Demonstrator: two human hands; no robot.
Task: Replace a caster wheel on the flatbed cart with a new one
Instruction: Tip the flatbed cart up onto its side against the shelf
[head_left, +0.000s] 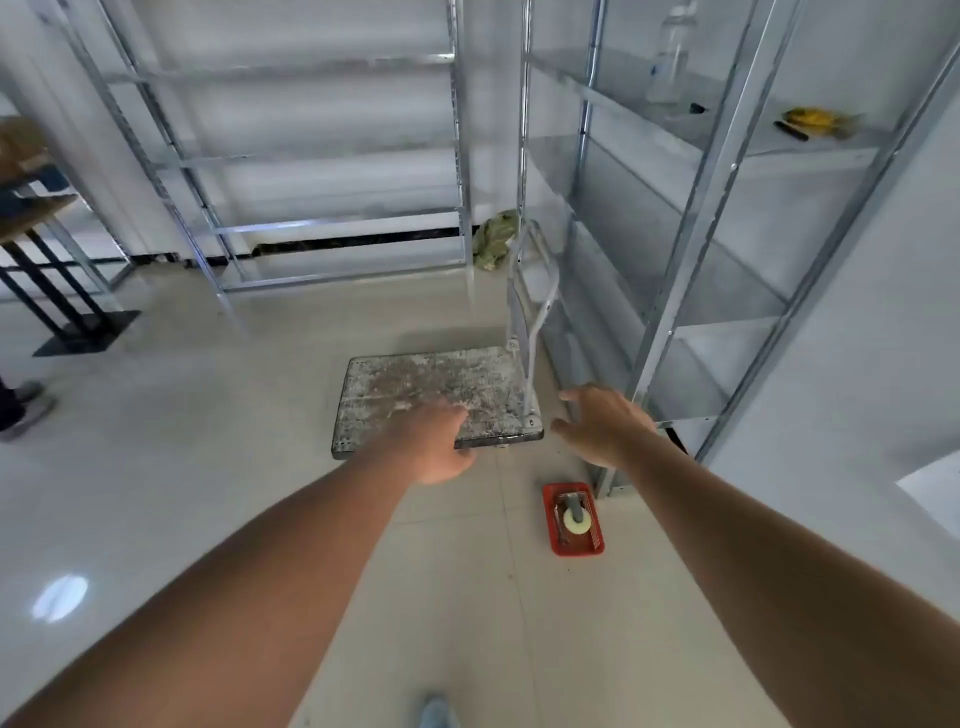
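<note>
A: Big metal shelving (691, 218) fills the top and right of the frame. Where's your cart?

B: Dead centre: the flatbed cart (415, 387) sits on the tiled floor (208, 441), its handle (535, 312) upright at its right end, beside the shelving.

A: And your hands?

B: Your left hand (434, 447) reaches over the deck's near edge, fingers loose, holding nothing. Your right hand (605, 423) hovers just right of the cart, fingers spread wide.

A: The new wheel?

B: Lower right of centre: the caster wheel (576, 519) lies in a red tray (550, 530).
</note>
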